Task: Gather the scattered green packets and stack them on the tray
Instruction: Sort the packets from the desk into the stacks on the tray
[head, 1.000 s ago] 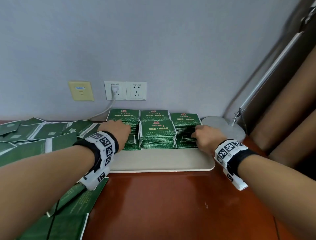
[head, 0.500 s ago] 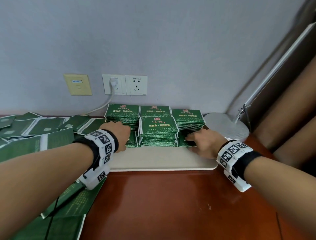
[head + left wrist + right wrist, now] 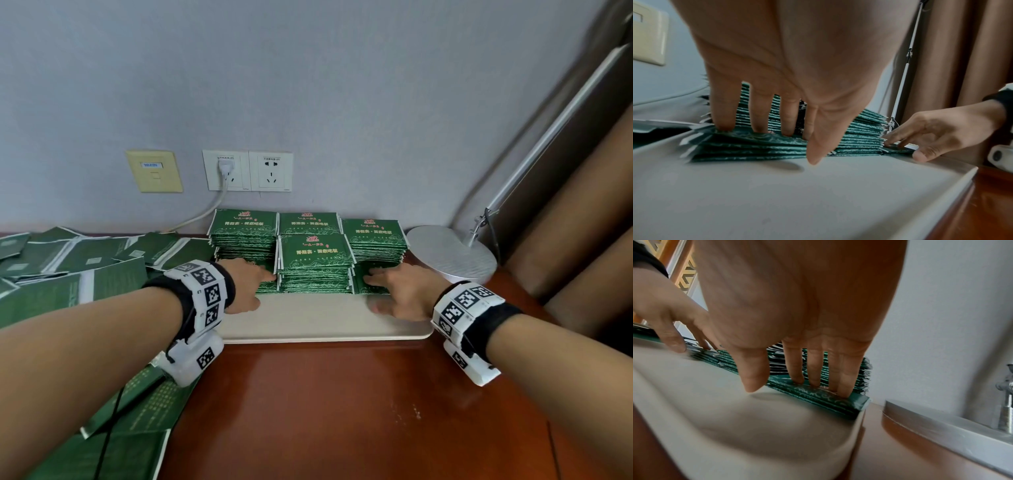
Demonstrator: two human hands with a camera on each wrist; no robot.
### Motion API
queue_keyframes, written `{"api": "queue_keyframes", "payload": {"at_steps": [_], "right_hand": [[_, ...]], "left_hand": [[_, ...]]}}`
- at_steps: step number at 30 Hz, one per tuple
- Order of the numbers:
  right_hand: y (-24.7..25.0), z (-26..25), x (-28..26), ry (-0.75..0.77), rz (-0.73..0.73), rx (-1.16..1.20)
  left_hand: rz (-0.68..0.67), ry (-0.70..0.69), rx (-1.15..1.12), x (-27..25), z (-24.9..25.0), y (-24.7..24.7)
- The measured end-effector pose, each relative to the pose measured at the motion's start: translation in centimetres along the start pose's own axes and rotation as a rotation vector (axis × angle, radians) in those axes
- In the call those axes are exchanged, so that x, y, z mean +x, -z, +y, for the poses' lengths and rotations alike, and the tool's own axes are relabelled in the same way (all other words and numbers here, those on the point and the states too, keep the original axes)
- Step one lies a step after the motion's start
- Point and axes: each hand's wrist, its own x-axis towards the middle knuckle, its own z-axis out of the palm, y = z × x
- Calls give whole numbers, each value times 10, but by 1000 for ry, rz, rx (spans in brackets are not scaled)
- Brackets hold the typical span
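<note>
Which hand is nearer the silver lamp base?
Right. The right hand rests on the low packet stack beside the lamp base; the left hand is across the tray.

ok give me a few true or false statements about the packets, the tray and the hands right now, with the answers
1. Both hands rest with straight fingers on low stacks at the front of the tray. True: the left hand is on the front left stack, the right hand on the front right stack.
2. All green packets are on the tray. False: loose packets lie scattered on the table to the left.
3. The front middle stack is lower than the stacks under the hands. False: it stands taller.
4. A plug sits in the left wall socket. True.
5. The lamp base stands on the tray. False: it is on the table, right of it.
</note>
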Motion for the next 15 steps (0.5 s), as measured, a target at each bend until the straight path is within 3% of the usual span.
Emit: {"api": "queue_keyframes", "payload": {"at_steps": [15], "right_hand": [[-9,0,9,0,-39,43]], "left_hand": [[55,-19,-55,-2,-2,-11]]}}
